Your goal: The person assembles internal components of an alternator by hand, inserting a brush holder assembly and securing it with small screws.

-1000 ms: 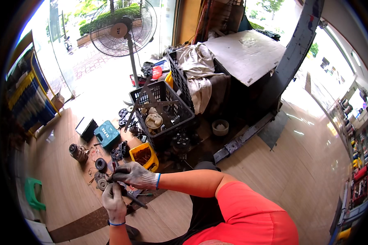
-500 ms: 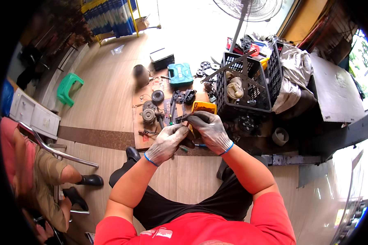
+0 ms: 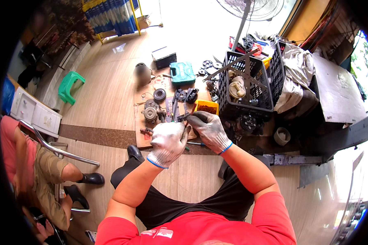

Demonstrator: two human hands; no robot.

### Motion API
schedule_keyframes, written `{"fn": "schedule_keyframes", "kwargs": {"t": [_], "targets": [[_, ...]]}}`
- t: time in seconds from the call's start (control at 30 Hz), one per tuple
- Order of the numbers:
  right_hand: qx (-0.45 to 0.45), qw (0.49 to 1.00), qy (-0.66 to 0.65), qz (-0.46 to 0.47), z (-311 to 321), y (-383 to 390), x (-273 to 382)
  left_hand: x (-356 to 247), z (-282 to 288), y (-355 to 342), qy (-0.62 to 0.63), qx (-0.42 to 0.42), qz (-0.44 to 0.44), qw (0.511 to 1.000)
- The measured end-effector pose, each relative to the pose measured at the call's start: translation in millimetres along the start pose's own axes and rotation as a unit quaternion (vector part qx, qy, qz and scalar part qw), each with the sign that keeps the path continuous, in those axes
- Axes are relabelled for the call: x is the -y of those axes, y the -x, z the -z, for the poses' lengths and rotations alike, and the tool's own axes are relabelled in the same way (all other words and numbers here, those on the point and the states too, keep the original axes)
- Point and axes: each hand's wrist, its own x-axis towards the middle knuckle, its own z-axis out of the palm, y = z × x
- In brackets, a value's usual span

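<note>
Nearest: wearer's black trousers [image 3: 159, 210], knees spread, both gloved hands out ahead between them, above the floor. Left hand [image 3: 167, 141]: back of the glove up, fingers curled inward, thumb toward the other hand's fingertips; whether it has hold of anything, cannot tell, the glove covers its own grip. Right hand [image 3: 208, 128]: thumb and fingers pinched nearly together on a small dark piece [image 3: 183, 117], which sits where the two hands meet, on the near side of the yellow tub [image 3: 208, 103]. Exact kind of piece too small to make out.

Progress, judged from how things lie: piece is off the floor and being handled, neither set down nor seen fitted to another part. Parts on the cardboard [image 3: 139, 116] lie separate, among them a round pulley-like part [image 3: 150, 114] and a black ring [image 3: 160, 94]. Looks partway through; sorting or joining of these seems left over, no finished unit to be picked out.

Beyond: teal case [image 3: 182, 73], lying shut; dark box [image 3: 164, 61] with pale top past it. To the right, black crate [image 3: 249, 107], a cream-coloured part inside. Farthest: standing fan [image 3: 251, 9], cut by the upper edge
</note>
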Motion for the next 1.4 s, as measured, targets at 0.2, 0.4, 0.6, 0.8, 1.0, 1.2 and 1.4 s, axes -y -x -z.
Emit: {"fn": "schedule_keyframes", "kwargs": {"t": [0.2, 0.4, 0.6, 0.8, 1.0, 1.2, 1.4], "targets": [[0.091, 0.987, 0.11, 0.068, 11.4, -7.2, -0.1, 25.9, 25.4, -7.6, 0.222, 0.101, 0.106, 0.964], [0.105, 0.871, 0.402, 0.263, 16.7, -8.5, -10.1, 29.5, 24.4, -12.5, 0.117, -0.035, -0.084, 0.989], [0.034, 0.805, 0.513, 0.297, 9.6, -9.3, -16.1, 26.1, 7.3, -5.6, 0.0, -0.045, -0.095, 0.994], [-0.087, 0.848, 0.41, 0.324, 6.7, -3.6, -6.2, 39.2, 2.3, -4.9, -0.004, -0.178, -0.087, 0.98], [-0.012, 0.946, 0.245, 0.213, 2.8, 1.0, -10.4, 38.8, 1.2, -4.6, 0.007, -0.18, -0.102, 0.978], [0.094, 0.992, -0.067, -0.055, 2.3, 1.7, -1.7, 34.8, 3.2, -6.3, 0.025, -0.175, -0.132, 0.975], [0.096, 0.967, -0.2, -0.127, 0.5, -1.0, -7.5, 30.4, -2.0, -6.8, 0.033, -0.208, -0.162, 0.964]]}}
